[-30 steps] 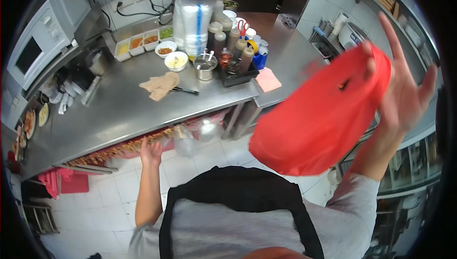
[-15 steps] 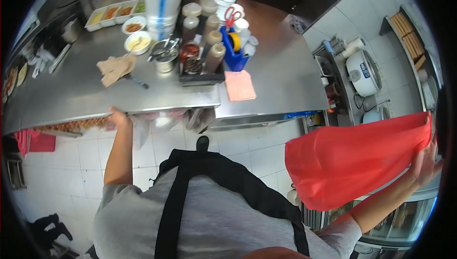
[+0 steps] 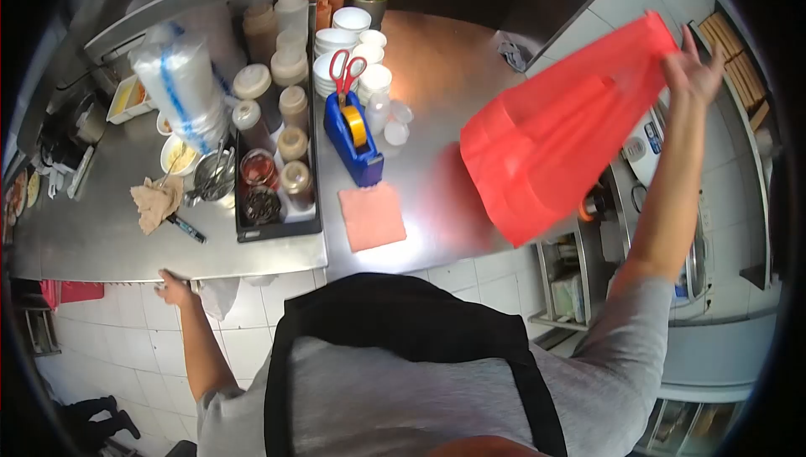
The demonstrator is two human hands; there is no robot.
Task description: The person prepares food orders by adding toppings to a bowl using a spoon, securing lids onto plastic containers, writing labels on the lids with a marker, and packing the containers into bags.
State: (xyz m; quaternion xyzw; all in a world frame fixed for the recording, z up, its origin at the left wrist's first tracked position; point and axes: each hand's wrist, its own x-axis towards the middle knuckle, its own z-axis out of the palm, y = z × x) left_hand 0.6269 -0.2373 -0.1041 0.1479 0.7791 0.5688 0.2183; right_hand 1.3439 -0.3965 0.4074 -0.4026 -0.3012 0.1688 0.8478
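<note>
A red fabric-like bag point(image 3: 562, 133) hangs from my right hand point(image 3: 693, 75), raised at the right. Its top corner is caught by the thumb side, while other fingers stretch upward. The bag's lower end is over the right part of the steel counter point(image 3: 437, 163). My left hand point(image 3: 175, 291) is low at the counter's front edge, fingers apart, nothing visible in it. Nearest to it on the counter are a crumpled brown paper napkin point(image 3: 157, 203) and a dark marker-like handle point(image 3: 186, 228). A folded pink cloth point(image 3: 372, 217) lies left of the bag.
A black tray point(image 3: 281, 232) holds several squeeze bottles and jars. A blue tape dispenser point(image 3: 353, 142) carries red scissors point(image 3: 346, 70). Stacked white bowls point(image 3: 336, 41) and a wrapped plastic stack point(image 3: 178, 87) stand behind. Shelves with a rice cooker point(image 3: 642, 153) are at the right.
My right hand has swung the red bag up and forward, from beside my body to over the counter. I have come closer to the counter. My left hand remains by its edge.
</note>
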